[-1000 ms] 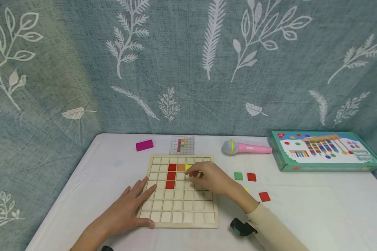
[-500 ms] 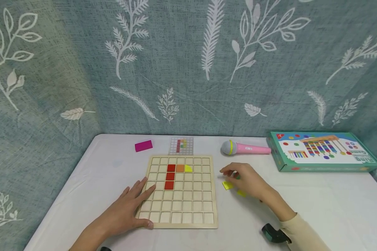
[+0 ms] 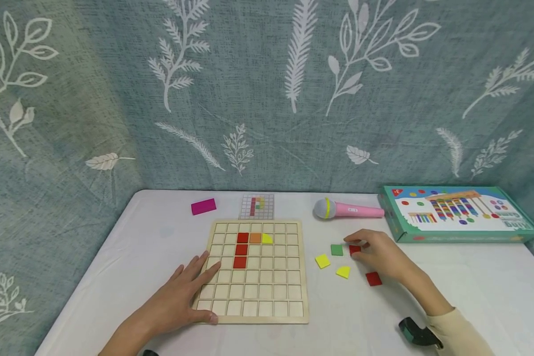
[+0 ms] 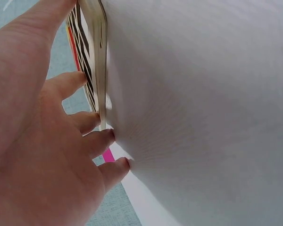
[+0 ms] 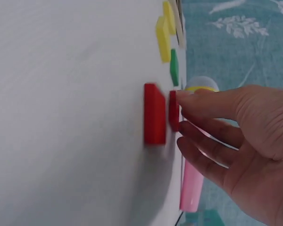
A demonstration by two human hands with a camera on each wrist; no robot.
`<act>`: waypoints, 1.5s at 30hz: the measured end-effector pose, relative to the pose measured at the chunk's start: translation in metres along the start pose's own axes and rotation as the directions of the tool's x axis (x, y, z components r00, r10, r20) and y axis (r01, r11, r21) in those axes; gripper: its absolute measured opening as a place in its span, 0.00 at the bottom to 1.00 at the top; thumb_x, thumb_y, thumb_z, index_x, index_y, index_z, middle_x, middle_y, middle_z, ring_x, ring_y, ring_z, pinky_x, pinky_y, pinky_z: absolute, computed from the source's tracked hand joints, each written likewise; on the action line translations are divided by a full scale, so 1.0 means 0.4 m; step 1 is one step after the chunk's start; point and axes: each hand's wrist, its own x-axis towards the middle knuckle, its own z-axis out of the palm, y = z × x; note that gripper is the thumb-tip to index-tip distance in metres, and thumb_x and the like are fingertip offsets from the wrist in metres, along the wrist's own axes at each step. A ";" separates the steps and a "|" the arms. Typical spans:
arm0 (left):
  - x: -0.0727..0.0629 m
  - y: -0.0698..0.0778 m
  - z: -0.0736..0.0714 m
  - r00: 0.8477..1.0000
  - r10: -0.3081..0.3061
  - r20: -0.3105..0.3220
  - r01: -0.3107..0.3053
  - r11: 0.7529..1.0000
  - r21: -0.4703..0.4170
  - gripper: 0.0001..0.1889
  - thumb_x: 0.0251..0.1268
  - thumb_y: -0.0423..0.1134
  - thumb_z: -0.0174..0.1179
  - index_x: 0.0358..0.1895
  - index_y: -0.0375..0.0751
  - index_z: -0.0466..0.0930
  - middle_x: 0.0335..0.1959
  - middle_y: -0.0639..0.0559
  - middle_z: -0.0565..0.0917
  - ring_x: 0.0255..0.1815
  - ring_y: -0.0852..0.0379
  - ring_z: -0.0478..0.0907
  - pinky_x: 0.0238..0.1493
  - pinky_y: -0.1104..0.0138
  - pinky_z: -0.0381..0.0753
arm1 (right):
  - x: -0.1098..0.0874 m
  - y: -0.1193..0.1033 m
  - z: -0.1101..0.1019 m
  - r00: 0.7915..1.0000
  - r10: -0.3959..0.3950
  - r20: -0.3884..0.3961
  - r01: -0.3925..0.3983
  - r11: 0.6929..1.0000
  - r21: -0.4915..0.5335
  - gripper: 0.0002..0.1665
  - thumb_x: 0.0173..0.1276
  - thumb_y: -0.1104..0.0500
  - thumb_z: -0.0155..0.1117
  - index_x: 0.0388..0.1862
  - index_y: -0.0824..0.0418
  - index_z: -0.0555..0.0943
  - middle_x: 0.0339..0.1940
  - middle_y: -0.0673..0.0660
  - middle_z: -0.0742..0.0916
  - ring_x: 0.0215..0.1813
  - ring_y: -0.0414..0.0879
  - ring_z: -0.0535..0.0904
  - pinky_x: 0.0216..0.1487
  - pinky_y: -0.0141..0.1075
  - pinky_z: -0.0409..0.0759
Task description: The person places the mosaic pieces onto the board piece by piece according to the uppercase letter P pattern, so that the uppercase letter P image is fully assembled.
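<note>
A pale wooden grid board [image 3: 251, 277] lies on the table. Three red squares [image 3: 240, 249] form a column in it, with an orange square [image 3: 255, 238] and a yellow round-edged tile [image 3: 266, 239] right of the top one. My left hand [image 3: 182, 294] rests spread along the board's left edge, thumb on the near corner. To the right, my right hand [image 3: 378, 252] reaches over a loose red square tile [image 3: 354, 249], thumb and fingers apart around it. In the right wrist view the thumb tip [image 5: 185, 97] is right at that tile's edge.
Close by lie a green square [image 3: 336, 250], a yellow square [image 3: 322, 261], a yellow round-edged tile [image 3: 343, 272] and another red square [image 3: 374, 279]. Behind are a pattern card [image 3: 262, 213], a magenta block [image 3: 203, 206], a pink toy microphone [image 3: 358, 211] and a green toy box [image 3: 463, 237].
My right hand has left the board's yellow round-edged tile and moved right, passing over the yellow and green tiles to the loose red square. My left hand stays in place.
</note>
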 end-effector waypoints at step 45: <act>0.001 0.005 -0.005 1.000 -0.004 -0.011 0.004 1.000 0.007 0.58 0.36 0.72 0.67 0.75 0.46 0.62 0.78 0.37 0.52 0.77 0.33 0.48 0.71 0.37 0.49 | 0.088 -0.095 0.028 0.987 -0.156 0.036 0.152 0.983 0.103 0.16 0.60 0.72 0.69 0.48 0.68 0.84 0.36 0.51 0.87 0.38 0.43 0.81 0.40 0.34 0.84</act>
